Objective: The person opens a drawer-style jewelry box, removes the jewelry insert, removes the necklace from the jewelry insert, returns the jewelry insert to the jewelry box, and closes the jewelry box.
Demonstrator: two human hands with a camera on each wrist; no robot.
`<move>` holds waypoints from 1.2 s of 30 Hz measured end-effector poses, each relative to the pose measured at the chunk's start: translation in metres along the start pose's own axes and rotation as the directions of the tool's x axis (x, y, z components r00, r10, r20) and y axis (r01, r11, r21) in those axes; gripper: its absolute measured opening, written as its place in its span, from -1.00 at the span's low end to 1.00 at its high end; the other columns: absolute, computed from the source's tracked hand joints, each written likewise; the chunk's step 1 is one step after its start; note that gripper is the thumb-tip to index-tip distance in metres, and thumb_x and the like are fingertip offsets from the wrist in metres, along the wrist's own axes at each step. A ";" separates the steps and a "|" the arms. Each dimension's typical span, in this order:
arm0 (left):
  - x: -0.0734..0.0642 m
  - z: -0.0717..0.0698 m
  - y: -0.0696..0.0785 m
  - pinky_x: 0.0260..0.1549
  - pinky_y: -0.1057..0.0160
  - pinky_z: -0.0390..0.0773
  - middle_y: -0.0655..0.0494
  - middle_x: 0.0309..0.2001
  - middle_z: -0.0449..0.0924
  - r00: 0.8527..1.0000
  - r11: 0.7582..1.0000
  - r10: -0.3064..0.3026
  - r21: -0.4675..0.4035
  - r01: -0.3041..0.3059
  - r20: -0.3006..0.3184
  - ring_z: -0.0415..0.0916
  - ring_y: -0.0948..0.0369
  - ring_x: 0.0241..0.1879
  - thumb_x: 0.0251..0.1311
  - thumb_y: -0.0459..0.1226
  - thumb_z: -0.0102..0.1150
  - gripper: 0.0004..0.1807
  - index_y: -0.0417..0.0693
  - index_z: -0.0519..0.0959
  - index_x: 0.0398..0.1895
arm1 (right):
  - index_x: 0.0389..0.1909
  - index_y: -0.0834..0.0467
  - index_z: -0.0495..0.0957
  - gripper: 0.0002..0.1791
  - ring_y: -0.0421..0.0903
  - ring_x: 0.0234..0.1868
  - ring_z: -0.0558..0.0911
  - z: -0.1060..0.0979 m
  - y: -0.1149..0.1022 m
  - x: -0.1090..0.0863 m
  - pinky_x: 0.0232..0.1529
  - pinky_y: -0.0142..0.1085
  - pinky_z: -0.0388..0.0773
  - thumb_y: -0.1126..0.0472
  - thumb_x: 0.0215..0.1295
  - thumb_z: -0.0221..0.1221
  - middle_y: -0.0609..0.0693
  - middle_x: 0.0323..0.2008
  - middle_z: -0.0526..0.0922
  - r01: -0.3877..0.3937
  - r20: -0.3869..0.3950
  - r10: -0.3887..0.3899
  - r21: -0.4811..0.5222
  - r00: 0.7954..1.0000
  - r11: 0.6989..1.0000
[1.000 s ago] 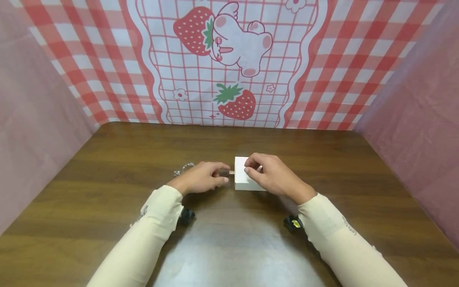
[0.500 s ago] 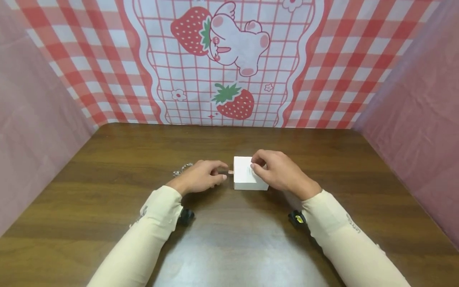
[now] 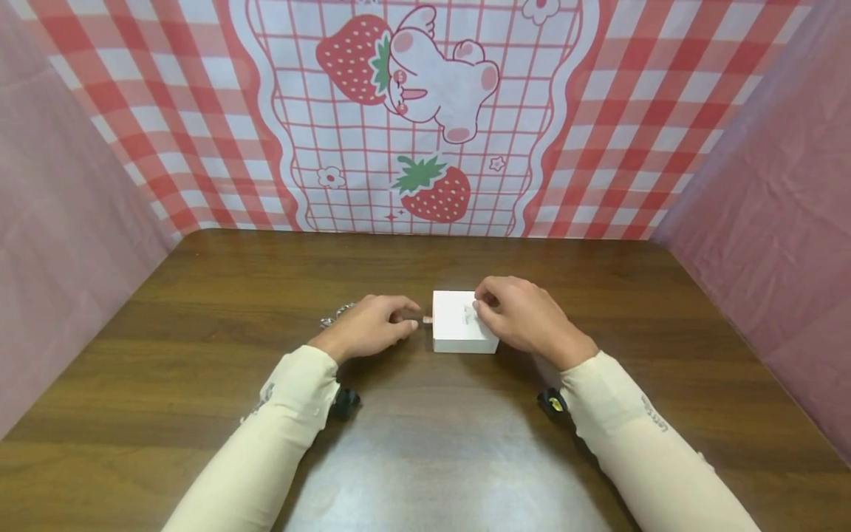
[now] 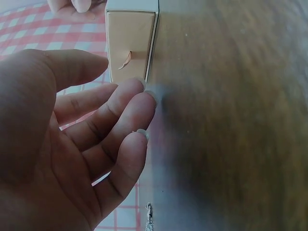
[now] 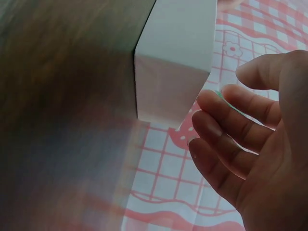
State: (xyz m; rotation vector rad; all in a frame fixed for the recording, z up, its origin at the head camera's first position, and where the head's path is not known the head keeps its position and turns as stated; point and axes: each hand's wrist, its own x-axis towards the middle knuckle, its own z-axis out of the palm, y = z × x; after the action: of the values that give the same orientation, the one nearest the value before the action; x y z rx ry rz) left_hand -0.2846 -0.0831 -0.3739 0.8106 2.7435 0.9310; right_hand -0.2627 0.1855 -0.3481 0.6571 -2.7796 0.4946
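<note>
A small white drawer box (image 3: 453, 325) with faint grey print on top lies on the table between the hands. Its tan drawer front (image 4: 132, 36), with a thin ribbon pull (image 4: 126, 60), faces the left side. My left hand (image 3: 368, 325) is just left of that ribbon, thumb and fingers apart with nothing between them. Over the box's right edge hovers my right hand (image 3: 528, 319), its fingers loosely bent and holding nothing; the right wrist view shows them beside the box's plain end (image 5: 163, 89). A silver chain (image 3: 327, 322) lies behind the left hand, partly hidden by it.
The brown wooden table (image 3: 425, 436) stretches out around the hands. Behind it hangs a red-and-white checked cloth (image 3: 598, 148) with strawberries, and pink curtains (image 3: 764, 222) close off both sides. A black wrist camera (image 3: 346, 403) sits under the left cuff.
My right hand has slid rightward across the box top, uncovering the print. The left hand has drawn back slightly to the left. The box stays about where it was.
</note>
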 end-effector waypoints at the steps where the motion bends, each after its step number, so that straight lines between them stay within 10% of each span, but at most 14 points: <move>1: 0.000 0.000 0.000 -0.46 0.21 0.50 0.21 -0.42 0.59 1.000 1.000 0.003 -0.005 -0.003 -0.001 0.51 0.26 -0.48 0.38 -0.14 0.18 -0.65 -0.02 0.60 0.17 | -0.15 0.10 0.65 -0.80 -0.09 -0.21 0.61 0.000 0.001 0.000 -0.15 -0.08 0.56 0.07 0.36 0.22 -0.06 -0.25 0.68 -0.004 0.000 0.004 -0.005 1.000 1.000; 36: -0.001 -0.001 -0.002 -0.42 0.21 0.53 0.23 -0.42 0.61 1.000 1.000 0.012 -0.009 -0.012 -0.010 0.57 0.29 -0.46 0.38 -0.14 0.16 -0.64 -0.04 0.59 0.17 | -0.12 0.12 0.65 -0.76 -0.07 -0.26 0.60 0.000 0.019 -0.003 -0.20 -0.04 0.57 0.06 0.37 0.17 -0.03 -0.26 0.68 -0.089 0.011 0.090 -0.070 0.996 0.994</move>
State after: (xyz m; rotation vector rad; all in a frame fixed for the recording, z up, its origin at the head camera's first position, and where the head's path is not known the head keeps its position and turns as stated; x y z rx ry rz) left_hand -0.2848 -0.0856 -0.3749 0.8238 2.7437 0.9512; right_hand -0.2691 0.2022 -0.3537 0.5243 -2.8354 0.4107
